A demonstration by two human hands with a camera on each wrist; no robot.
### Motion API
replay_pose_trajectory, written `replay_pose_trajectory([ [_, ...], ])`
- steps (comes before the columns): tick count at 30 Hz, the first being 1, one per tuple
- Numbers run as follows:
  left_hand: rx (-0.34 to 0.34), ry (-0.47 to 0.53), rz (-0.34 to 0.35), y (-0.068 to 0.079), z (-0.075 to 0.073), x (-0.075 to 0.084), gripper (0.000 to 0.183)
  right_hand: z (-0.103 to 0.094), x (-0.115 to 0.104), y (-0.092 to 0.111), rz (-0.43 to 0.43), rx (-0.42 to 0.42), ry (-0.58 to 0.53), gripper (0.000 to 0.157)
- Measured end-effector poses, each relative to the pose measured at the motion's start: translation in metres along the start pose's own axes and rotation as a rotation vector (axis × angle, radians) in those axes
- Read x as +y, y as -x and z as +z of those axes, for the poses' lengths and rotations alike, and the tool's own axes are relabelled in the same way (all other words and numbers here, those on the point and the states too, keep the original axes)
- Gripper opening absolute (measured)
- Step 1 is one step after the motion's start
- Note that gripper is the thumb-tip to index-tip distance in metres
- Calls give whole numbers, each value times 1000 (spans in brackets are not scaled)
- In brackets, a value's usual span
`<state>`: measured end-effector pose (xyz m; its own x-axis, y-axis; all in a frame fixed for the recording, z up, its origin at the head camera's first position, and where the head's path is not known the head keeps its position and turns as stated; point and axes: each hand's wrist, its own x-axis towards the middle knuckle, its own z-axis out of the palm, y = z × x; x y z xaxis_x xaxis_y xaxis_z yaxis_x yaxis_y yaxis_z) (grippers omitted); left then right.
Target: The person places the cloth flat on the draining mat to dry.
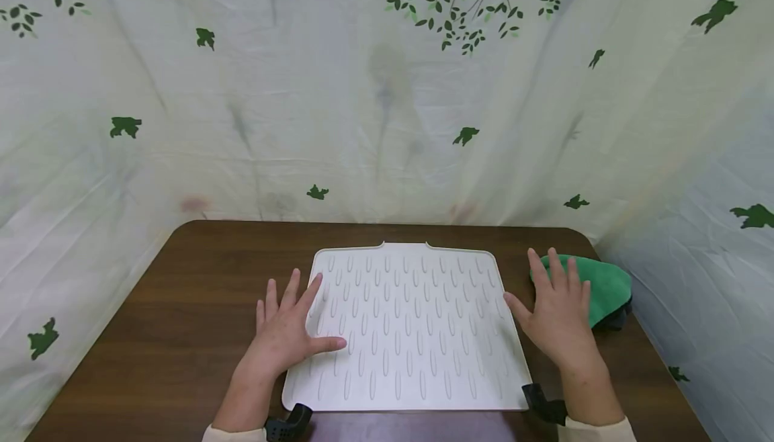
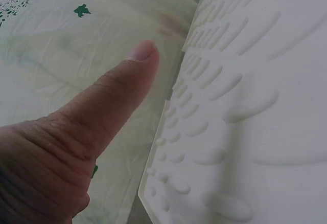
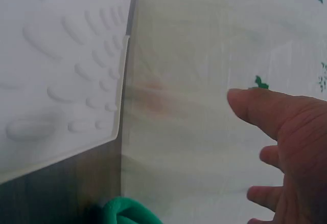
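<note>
A white plastic tray-like board (image 1: 399,328) with rows of raised oval ridges lies on the table. My left hand (image 1: 281,331) hovers by its left edge, fingers spread, the thumb overlapping the board in the head view. In the left wrist view the left thumb (image 2: 122,88) points past the ridged surface with nothing pinched. On the other side, my right hand (image 1: 559,318) is spread near the board's right edge, its thumb tip close to that edge. A folded green cloth (image 1: 605,287) with a dark underside sits just behind the right hand, which partly covers it.
The brown wooden table (image 1: 211,294) has rounded far corners. White curtains (image 1: 363,126) printed with green leaves hang behind it and along both sides. Each wrist wears a black strap mount, the left one (image 1: 289,423) near the board's front corner.
</note>
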<state>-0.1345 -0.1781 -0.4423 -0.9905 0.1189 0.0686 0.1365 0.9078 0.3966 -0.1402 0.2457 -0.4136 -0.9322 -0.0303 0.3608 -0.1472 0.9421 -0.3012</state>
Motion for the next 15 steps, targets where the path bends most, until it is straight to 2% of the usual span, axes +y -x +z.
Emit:
replay_pose_trajectory([
  [6,-42,1,-16,1,2,-1,122,-2,12,-4,13,80,-14,88],
  [15,-104,8,-36,0,2,0,125,-2,29,-7,95,130,-50,91],
])
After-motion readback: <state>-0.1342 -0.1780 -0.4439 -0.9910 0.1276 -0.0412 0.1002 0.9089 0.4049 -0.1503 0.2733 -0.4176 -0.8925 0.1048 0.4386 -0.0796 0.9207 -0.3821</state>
